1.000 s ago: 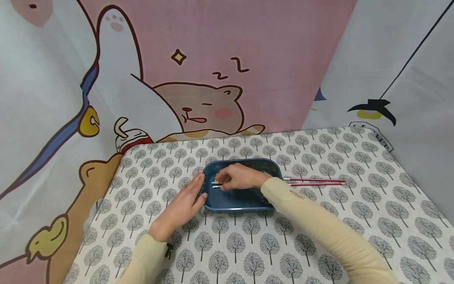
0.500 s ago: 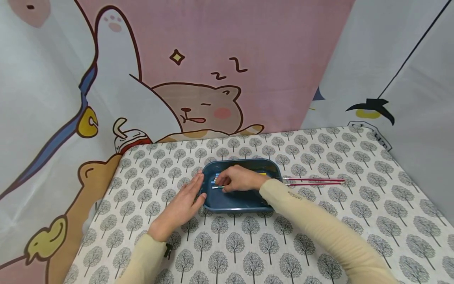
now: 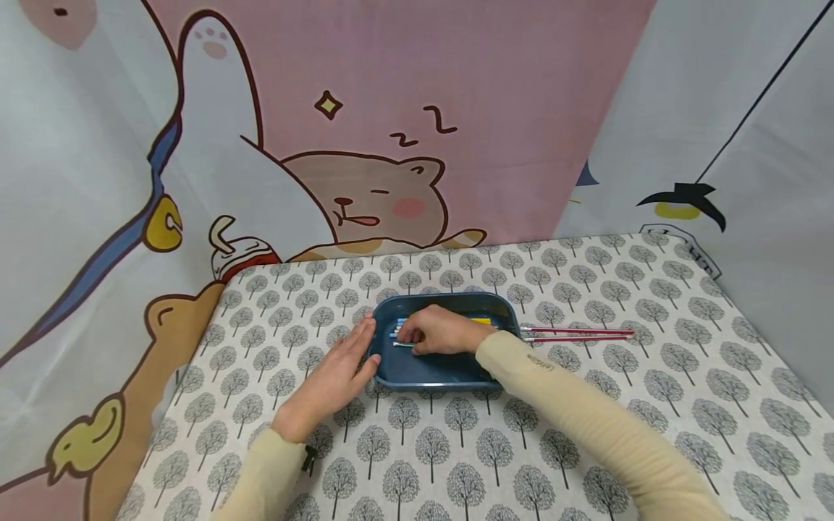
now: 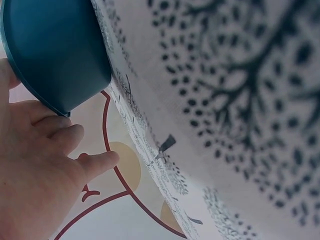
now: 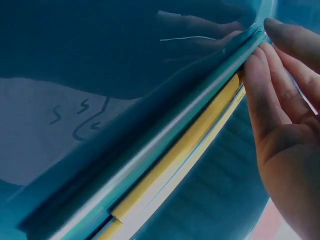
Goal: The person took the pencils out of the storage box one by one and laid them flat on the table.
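A dark blue tray (image 3: pixel 430 386) sits on the tree-print cloth. My right hand (image 3: pixel 446 330) reaches into it, thumb and fingertips pinching a teal-green pencil (image 5: pixel 165 122) near its pale-ended tip. Against that pencil lies a yellow pencil (image 5: pixel 175 162), with a pale, blue-striped one (image 5: pixel 190 160) alongside, also in the tray. The palm partly covers these pencils in the head view. My left hand (image 3: pixel 335 373) rests with extended fingers against the tray's left end; in the left wrist view its fingers (image 4: pixel 67 137) lie by the tray's rim.
Two thin red-handled sticks with silvery ends (image 3: pixel 576 331) lie side by side on the cloth, just right of the tray. A cartoon-printed curtain (image 3: pixel 521 108) stands behind the table's far edge.
My right fingers have moved from the pencils farther back onto the nearer teal-green one, which has shifted slightly right. More yellow shows behind the hand. My left hand stays in place.
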Demonstrator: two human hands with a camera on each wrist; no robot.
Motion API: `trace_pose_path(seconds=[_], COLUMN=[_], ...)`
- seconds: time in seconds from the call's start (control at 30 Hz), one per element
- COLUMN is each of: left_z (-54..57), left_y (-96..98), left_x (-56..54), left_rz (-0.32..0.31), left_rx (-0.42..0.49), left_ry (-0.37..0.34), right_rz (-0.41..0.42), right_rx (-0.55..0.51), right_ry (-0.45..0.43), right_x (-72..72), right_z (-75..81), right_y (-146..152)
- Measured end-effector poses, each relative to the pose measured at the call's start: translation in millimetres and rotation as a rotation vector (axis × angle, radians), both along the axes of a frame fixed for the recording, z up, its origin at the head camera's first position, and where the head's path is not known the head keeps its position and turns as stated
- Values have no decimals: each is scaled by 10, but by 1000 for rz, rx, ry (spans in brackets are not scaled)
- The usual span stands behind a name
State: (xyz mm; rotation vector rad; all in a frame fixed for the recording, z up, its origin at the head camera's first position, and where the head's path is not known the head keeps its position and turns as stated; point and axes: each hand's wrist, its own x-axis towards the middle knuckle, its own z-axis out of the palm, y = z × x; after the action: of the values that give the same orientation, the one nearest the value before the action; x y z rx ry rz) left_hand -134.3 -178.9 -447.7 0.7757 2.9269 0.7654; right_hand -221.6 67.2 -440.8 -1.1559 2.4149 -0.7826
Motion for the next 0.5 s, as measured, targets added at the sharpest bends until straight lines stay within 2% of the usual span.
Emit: trace_pose_path(seconds=[0.27,0.5], left_z=[-5,-7], left_y=[-1,-2], left_x=[-4,1], left_rz=[5,8], left_rx=[-1,-4], left_ry=[-6,-23], right_rz=[34,26], right_rx=[41,71], right_ry=[52,63], right_x=[-6,2], right_z=[-1,-2], right_y=[-11,-29])
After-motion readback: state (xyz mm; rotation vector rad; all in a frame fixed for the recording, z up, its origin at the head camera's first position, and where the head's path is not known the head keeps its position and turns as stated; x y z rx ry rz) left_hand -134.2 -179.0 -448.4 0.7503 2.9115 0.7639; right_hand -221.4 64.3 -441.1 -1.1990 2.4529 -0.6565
